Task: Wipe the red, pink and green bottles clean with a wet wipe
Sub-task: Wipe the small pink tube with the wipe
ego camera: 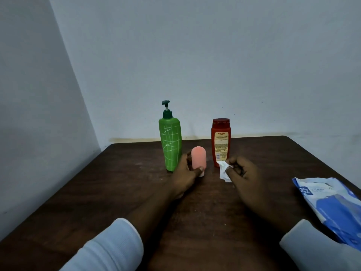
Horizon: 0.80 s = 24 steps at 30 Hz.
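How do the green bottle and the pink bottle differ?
The green bottle is tall with a dark pump on top; the pink bottle is short with a rounded top. The green one stands untouched; the left hand grips the pink one. Both stand upright on the table.

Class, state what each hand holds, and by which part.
Left hand grips the pink bottle around its lower body; right hand pinches the crumpled wet wipe by its right side.
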### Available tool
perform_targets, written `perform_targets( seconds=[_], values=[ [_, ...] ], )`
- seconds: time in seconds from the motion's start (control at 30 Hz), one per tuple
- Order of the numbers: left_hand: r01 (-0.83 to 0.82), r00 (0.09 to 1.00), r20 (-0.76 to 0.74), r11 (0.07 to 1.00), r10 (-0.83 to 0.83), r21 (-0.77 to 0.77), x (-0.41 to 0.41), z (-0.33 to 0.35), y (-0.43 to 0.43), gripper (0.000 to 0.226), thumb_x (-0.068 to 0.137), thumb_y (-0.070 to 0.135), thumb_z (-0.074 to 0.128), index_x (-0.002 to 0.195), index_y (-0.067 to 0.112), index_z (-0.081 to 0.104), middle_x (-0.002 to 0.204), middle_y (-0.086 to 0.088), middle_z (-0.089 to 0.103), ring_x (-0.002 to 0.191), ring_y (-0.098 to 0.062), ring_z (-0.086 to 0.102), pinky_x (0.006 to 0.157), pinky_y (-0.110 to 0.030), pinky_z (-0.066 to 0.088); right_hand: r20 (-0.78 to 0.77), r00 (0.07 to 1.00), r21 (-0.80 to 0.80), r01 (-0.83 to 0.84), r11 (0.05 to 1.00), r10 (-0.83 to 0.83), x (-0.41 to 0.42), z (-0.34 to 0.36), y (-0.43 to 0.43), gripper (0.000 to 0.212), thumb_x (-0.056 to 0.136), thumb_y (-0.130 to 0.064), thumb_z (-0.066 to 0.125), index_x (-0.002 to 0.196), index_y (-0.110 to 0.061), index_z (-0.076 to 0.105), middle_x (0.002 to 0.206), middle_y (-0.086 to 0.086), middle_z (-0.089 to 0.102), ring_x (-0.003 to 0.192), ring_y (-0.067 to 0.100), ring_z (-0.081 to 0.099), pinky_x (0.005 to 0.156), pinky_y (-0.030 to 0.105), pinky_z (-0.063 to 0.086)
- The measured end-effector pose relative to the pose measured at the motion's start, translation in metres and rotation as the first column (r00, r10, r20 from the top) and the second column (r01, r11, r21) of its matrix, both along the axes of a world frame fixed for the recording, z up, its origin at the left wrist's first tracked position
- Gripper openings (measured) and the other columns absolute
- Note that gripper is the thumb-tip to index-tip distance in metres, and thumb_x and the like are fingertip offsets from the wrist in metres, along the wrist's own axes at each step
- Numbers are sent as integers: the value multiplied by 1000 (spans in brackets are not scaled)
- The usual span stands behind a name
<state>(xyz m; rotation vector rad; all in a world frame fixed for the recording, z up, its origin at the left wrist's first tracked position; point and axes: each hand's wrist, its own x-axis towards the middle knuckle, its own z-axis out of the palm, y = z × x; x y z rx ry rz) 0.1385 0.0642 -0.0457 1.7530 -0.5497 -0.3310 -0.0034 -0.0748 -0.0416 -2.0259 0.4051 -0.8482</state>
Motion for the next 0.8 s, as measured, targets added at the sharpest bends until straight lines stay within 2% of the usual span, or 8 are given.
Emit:
perform_targets(
  seconds=[0.1,0.17,0.23,0.37,0.47,0.6,0.8],
  values=[
    [-79,992,109,991,67,109,-6,-2,-2,76,83,21,84,145,23,41,149,1,53,126,-16,54,96,-29,51,7,1000,-25,11,1000,-11,0,1,0,21,94,-18,64,104,-37,62,106,-13,64,94,8,63,79,34,59],
    [-186,961,240,962,136,199,-9,-5,-8,68,80,21,86,135,21,48,143,-1,57,125,-19,57,95,-32,54,9,1000,-52,9,999,-9,-1,2,0,22,94,-18,64,103,-38,61,105,-12,62,93,8,62,78,32,58],
    [-252,937,303,938,174,237,-7,-5,-15,59,80,19,86,127,18,51,137,-3,61,123,-23,60,93,-34,56,4,1000,-58,-1,998,1,-1,2,1,22,94,-17,64,104,-37,62,105,-12,62,92,7,61,78,32,58],
    [-303,922,323,917,213,260,3,-3,-26,50,80,18,85,119,16,53,129,-6,66,118,-26,63,90,-38,57,-12,1000,-77,-8,997,7,-1,3,0,21,94,-16,65,109,-30,66,105,-12,61,92,5,60,79,26,56],
    [-344,907,336,905,252,251,7,-2,-32,51,77,23,88,114,17,53,126,-5,68,113,-25,65,86,-37,56,0,999,-78,-35,996,35,-2,4,1,26,93,-15,66,101,-39,61,102,-15,61,92,4,60,77,22,53],
    [-376,901,325,892,289,250,11,-5,-38,56,77,27,88,121,15,55,127,-7,69,114,-26,67,87,-36,55,-18,999,-98,-52,994,50,-2,4,1,28,93,-16,66,97,-43,58,99,-20,58,90,2,60,73,16,48],
    [-424,886,310,874,346,238,14,-7,-40,56,76,28,88,120,13,57,124,-7,70,110,-26,68,81,-33,52,-26,997,-94,-80,992,78,-4,8,5,22,92,-15,67,94,-37,61,97,-16,58,87,5,60,69,17,46]
  ],
)
